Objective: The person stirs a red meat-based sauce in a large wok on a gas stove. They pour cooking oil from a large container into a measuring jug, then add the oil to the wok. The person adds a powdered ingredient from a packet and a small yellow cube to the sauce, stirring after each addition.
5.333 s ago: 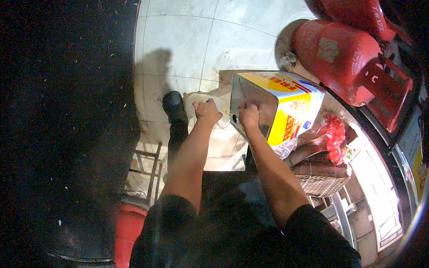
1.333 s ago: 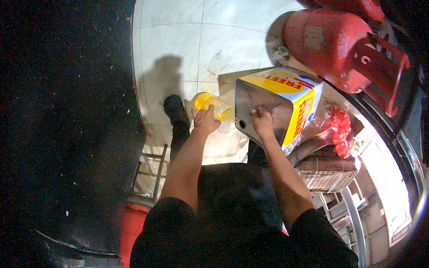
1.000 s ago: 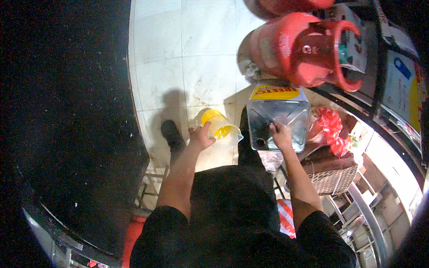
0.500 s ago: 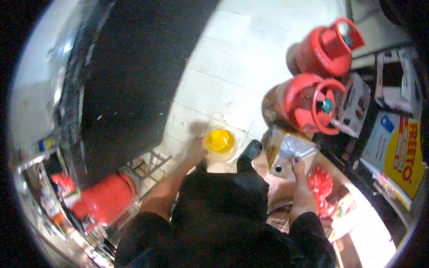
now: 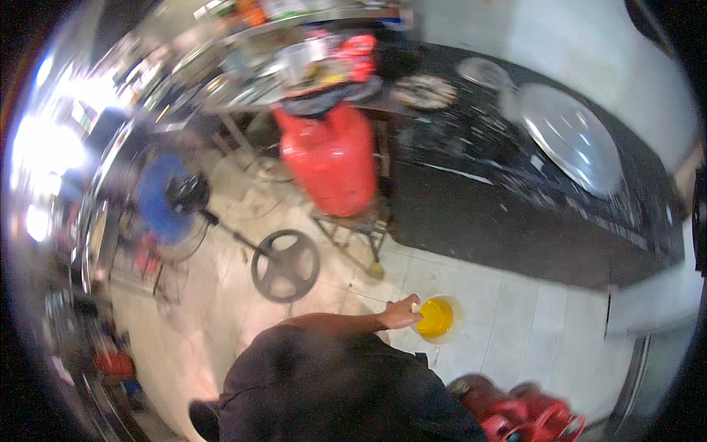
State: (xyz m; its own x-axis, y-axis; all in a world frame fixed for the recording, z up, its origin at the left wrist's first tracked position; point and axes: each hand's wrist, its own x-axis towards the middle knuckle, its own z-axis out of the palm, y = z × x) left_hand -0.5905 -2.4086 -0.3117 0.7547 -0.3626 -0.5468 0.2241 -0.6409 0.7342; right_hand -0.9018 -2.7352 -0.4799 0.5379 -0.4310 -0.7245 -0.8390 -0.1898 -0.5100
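My left hand (image 5: 400, 314) is closed on the near side of a round, see-through container (image 5: 458, 318). Bright yellow liquid (image 5: 435, 317) that looks like oil lies inside it. My left forearm (image 5: 335, 323) stretches out to the right, and the container hangs above the tiled floor. Motion blur smears the finger details. My right hand is out of the picture, hidden beyond my dark-clothed body.
A red gas cylinder (image 5: 333, 163) stands on a metal stand before a cluttered counter. Beside it runs a black worktop (image 5: 471, 136) with a large metal lid (image 5: 573, 138). A pedestal fan (image 5: 168, 197) stands at left. More red cylinders (image 5: 508, 412) are at lower right.
My view and body have swung left towards the counter and fan. My left hand still holds the container. My right hand, earlier on a rectangular tin, has left the picture.
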